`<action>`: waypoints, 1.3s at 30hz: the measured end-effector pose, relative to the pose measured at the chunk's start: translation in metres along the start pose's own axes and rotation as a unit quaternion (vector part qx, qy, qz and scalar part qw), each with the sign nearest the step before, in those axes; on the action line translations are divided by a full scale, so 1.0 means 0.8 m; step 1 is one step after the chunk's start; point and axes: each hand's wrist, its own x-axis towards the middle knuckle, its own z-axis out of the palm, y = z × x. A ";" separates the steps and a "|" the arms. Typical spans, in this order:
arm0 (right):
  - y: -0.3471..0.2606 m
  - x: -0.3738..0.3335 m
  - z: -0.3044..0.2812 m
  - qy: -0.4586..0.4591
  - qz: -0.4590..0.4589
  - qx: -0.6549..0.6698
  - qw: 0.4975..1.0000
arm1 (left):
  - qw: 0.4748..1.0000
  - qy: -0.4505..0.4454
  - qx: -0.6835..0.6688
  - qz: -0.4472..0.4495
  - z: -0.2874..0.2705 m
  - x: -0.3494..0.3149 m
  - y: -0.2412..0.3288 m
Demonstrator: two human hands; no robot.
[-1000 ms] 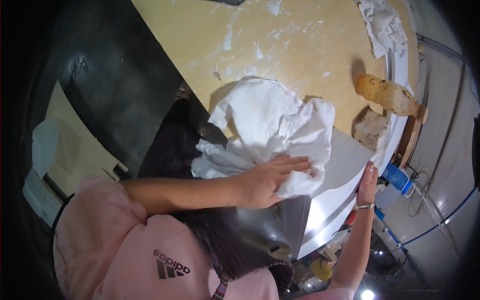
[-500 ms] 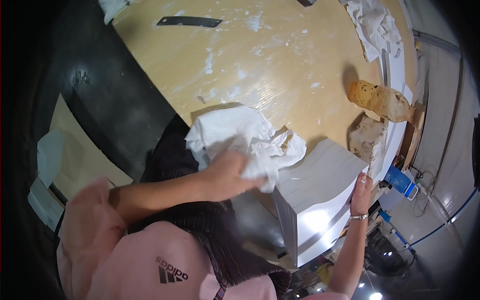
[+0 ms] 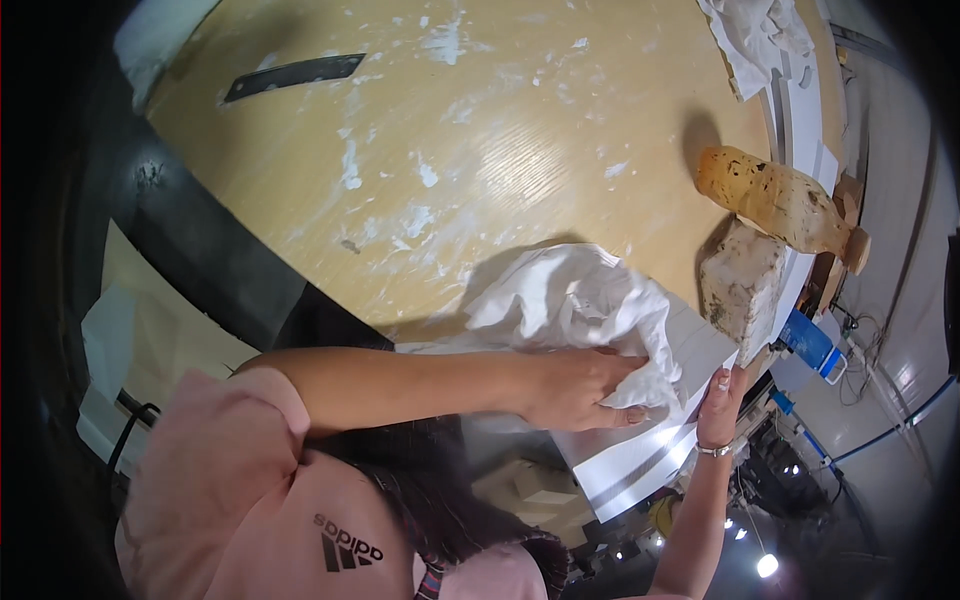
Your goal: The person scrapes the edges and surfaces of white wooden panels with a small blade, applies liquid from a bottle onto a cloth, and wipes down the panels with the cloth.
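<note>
My left hand point(image 3: 578, 388) is closed on a crumpled white cloth point(image 3: 575, 300) and presses it onto the top of a white, box-like piece point(image 3: 625, 470). The piece has a shiny front face with a grey stripe, and the cloth hides much of its top. At its right-hand end, my right hand point(image 3: 722, 405) grips the edge, thumb on the near corner. A bracelet circles that wrist.
The wooden table point(image 3: 400, 260) is smeared with white. On it lie a dark flat metal strip point(image 3: 295, 77), a stained plastic bottle point(image 3: 775, 195), a stained whitish block point(image 3: 742, 280) and another white cloth point(image 3: 760, 45). A blue container point(image 3: 808, 343) stands beyond the right side.
My left hand has moved right with the cloth, from the left end of the white piece onto its top. My right hand keeps its hold. The view has shifted somewhat.
</note>
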 end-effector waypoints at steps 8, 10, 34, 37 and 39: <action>-0.020 -0.002 0.010 -0.011 0.026 0.043 0.999 | 0.982 -0.005 0.030 0.185 0.010 0.007 0.007; 0.067 -0.004 -0.022 0.040 -0.114 -0.121 0.985 | 0.960 0.086 0.057 0.262 0.019 0.048 0.017; -0.043 0.005 0.017 0.079 -0.075 -0.003 0.994 | 0.999 0.012 -0.007 0.030 0.029 -0.006 0.002; -0.048 0.003 0.016 0.091 -0.094 -0.020 0.991 | 0.983 0.046 0.057 0.167 0.031 0.015 -0.003; -0.050 0.007 0.018 0.089 -0.093 -0.015 0.992 | 0.970 0.165 0.074 0.163 0.024 0.067 0.018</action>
